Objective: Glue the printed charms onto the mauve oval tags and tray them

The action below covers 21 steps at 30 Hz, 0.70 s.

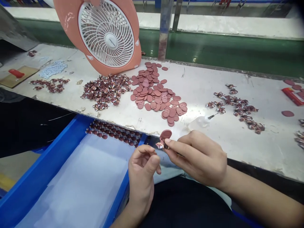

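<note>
My right hand (pixel 198 156) pinches a small brown oval piece (pixel 165 134) with a little printed figure (pixel 160 145) against it, just off the table's near edge. My left hand (pixel 142 166) is curled close beside it, thumb and fingers bent inward; whether anything is in them I cannot make out. On the table beyond lie a heap of brown oval pieces (pixel 155 91) and a heap of small printed figures (pixel 105 90). Rows of finished pieces (pixel 114 131) lie at the far end of a blue tray (pixel 42 171) lined with white sheet.
An orange fan (pixel 105 33) stands tilted at the table's back. A clear squeeze bottle (pixel 201 121) lies near the edge. More printed figures (pixel 237 106) are scattered right, others (pixel 49 84) left. A red object (pixel 292 96) is far right, cardboard (pixel 14 76) far left.
</note>
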### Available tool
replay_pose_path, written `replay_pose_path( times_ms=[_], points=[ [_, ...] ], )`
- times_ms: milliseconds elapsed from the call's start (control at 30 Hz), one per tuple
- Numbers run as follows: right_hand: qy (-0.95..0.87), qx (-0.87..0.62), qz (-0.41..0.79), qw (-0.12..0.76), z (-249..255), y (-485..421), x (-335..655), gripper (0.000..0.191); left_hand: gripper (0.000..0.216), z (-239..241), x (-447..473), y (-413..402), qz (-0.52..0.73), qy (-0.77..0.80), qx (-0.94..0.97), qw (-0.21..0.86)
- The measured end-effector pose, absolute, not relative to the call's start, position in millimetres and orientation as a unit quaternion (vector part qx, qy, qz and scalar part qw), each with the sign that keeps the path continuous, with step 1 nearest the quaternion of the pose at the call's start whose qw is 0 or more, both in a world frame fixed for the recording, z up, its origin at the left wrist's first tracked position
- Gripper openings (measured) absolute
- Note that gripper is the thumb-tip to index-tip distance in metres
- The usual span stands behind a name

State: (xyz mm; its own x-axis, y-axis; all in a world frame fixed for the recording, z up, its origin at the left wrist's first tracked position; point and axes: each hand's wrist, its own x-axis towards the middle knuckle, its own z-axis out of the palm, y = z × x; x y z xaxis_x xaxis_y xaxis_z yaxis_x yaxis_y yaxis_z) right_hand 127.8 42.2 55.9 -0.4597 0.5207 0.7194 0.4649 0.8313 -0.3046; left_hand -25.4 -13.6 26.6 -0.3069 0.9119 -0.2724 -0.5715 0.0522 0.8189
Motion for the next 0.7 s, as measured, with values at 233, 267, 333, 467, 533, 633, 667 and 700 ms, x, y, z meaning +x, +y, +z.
replay_pose_path(
  times_ms=[233,267,333,467,533,633,667,700],
  points=[
    [-0.862,-0.261,0.015,0.434,37,43,105,0.027,0.025,29,-23,-10,0.656,0.497,0.182,0.539],
    [-0.863,-0.264,0.014,0.431,37,42,103,0.026,0.026,29,-24,-10,0.660,0.498,0.173,0.536],
    [-0.873,-0.245,0.008,0.420,40,38,100,0.026,0.030,27,-30,-10,0.661,0.516,0.152,0.524],
    [-0.876,-0.208,0.026,0.435,47,14,108,0.009,0.036,1,-73,-10,0.613,0.661,0.176,0.395],
    [-0.858,-0.253,0.041,0.445,47,3,119,0.010,0.038,-26,-112,-8,0.555,0.753,0.199,0.292],
    [-0.881,-0.259,0.045,0.393,41,0,143,0.010,0.026,-70,-176,-2,0.485,0.824,0.198,0.216],
    [-0.892,-0.253,0.043,0.371,37,2,151,0.015,0.022,-83,-194,0,0.453,0.843,0.208,0.201],
    [-0.900,-0.249,0.038,0.356,34,5,158,0.019,0.020,-94,-210,2,0.418,0.860,0.221,0.192]
  ],
)
